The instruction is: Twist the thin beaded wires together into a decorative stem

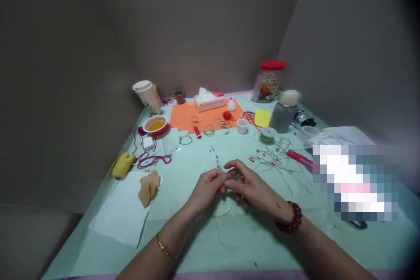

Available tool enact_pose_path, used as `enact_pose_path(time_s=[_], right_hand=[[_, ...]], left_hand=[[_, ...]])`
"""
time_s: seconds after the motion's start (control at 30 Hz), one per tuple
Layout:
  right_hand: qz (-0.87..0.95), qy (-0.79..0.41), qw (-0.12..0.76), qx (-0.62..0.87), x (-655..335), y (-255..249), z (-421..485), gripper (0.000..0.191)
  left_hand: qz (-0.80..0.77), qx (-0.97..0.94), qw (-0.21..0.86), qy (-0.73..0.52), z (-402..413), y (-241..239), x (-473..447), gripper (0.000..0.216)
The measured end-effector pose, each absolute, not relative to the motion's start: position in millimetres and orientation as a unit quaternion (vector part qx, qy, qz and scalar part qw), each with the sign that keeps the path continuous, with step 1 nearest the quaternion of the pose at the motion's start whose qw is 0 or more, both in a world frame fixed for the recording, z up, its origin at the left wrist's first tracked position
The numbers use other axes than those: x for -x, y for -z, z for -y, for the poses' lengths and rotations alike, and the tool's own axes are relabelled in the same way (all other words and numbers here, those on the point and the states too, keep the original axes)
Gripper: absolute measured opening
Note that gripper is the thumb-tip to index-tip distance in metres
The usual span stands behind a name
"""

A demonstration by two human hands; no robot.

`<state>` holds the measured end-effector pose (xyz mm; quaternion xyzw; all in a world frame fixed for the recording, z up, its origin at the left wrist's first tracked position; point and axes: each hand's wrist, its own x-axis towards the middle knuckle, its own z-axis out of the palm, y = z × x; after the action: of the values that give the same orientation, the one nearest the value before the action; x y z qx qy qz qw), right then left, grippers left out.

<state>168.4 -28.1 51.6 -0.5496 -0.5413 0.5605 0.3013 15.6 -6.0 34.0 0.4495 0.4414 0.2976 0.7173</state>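
Observation:
My left hand [207,189] and my right hand [250,186] meet over the middle of the pale green table [197,240]. Both are closed in a pinch on a thin greenish wire [220,216] that loops down below them towards me. A short piece of the wire [216,157] with small bits on it sticks up beyond the fingertips. A gold bracelet is on my left wrist. Dark red beads circle my right wrist.
A bundle of loose wires [278,159] and a green wire spool [268,134] lie right of my hands. An orange sheet [183,116], tissue box [209,100], red bowl [155,124], corn cob [123,164], crackers [148,187] on white paper, jar [269,81] and cup [147,96] surround them.

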Motion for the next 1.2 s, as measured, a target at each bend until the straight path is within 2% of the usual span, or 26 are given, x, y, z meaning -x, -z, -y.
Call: enact_pose_path(time_s=[0.07,0.23,0.37,0.6,0.7,0.77,0.87,1.0,1.1,1.2], right_hand=[[0.567,-0.568,0.291,0.521,-170.6,-47.9,25.1,0.027],[0.573,-0.628,0.244,0.467,-174.8,-41.5,10.6,0.02],[0.594,-0.615,0.215,0.473,-177.6,-38.0,3.2,0.01],[0.589,-0.611,0.207,0.486,-175.9,-31.0,1.4,0.015],[0.582,-0.6,0.218,0.504,-176.3,-31.5,2.3,0.018],[0.592,-0.59,0.22,0.504,-177.3,-32.5,3.1,0.019],[0.622,-0.567,0.227,0.49,-178.7,-33.7,3.7,0.017],[0.645,-0.548,0.221,0.484,-179.7,-34.6,4.1,0.019],[0.646,-0.55,0.217,0.483,-179.4,-35.4,5.1,0.019],[0.65,-0.54,0.217,0.488,-178.3,-35.1,6.6,0.02]], left_hand=[[-0.449,-0.448,0.715,-0.295,6.3,-35.8,-15.8,0.033],[-0.444,-0.447,0.72,-0.29,5.7,-33.5,-13.3,0.036],[-0.43,-0.452,0.73,-0.279,3.3,-28.0,-9.6,0.034],[-0.398,-0.419,0.775,-0.255,-3.6,-33.4,-1.1,0.035],[-0.395,-0.451,0.764,-0.24,-11.1,-39.8,8.4,0.039],[-0.414,-0.513,0.722,-0.211,-17.8,-46.3,19.8,0.041],[-0.451,-0.638,0.603,-0.16,-28.7,-60.5,45.5,0.036],[-0.443,-0.705,0.547,-0.086,-41.3,-77.1,78.1,0.029],[-0.495,-0.714,0.468,-0.165,-48.1,-75.0,80.2,0.026],[-0.585,-0.73,0.212,-0.283,-48.8,-63.0,63.5,0.021]])
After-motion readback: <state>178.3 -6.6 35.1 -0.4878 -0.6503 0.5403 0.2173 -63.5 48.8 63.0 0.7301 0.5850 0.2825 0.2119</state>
